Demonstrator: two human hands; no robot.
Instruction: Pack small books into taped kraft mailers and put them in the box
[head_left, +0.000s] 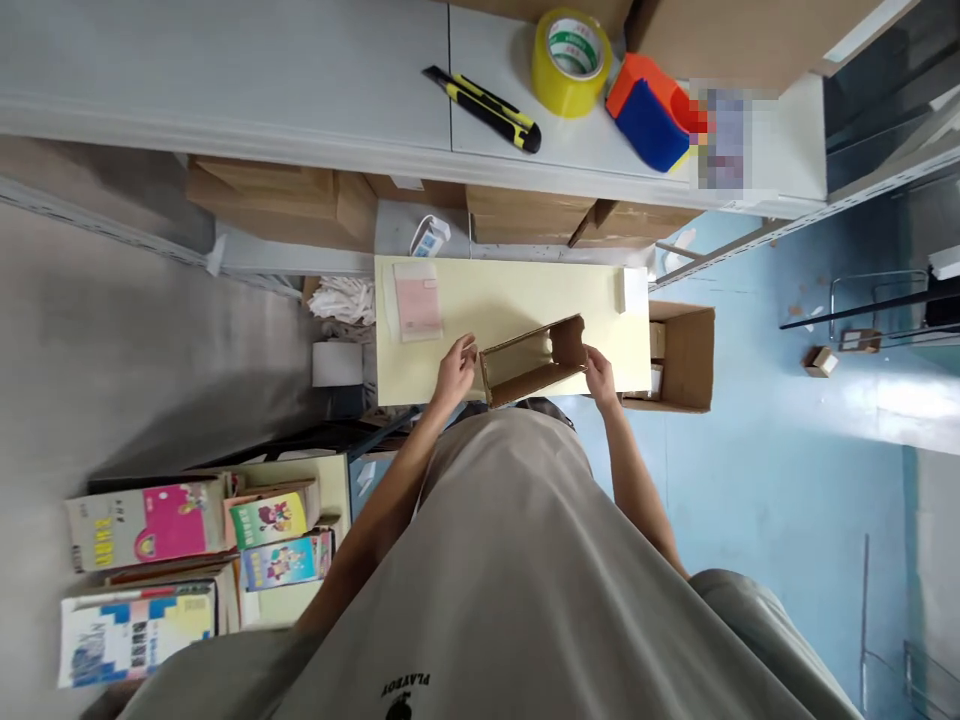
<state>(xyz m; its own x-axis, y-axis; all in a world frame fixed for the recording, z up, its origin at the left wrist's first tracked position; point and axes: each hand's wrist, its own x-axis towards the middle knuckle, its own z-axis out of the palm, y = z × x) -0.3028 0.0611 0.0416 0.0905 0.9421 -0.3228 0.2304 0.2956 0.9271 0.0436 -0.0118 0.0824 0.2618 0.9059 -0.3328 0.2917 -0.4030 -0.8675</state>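
A narrow cardboard box (536, 380) with an open top is tilted over the near edge of the pale yellow table (540, 285). My right hand (600, 376) grips its right end, fingers closed on the cardboard wall. Just beside the left end is my left hand (456, 372), its fingers loosely bent and apart, with nothing visible in them. Whether its fingertips touch the box edge, I cannot tell. Pink paper (418, 302) in a clear sleeve lies at the table's left, and a small white box (633, 290) sits at its right end.
Above the table, a grey shelf (300, 90) holds a utility knife (487, 110), a yellow tape roll (559, 95) and an orange-and-blue tape dispenser (652, 115). A large open carton (694, 355) stands right of the table. Stacked books (180, 525) are at lower left.
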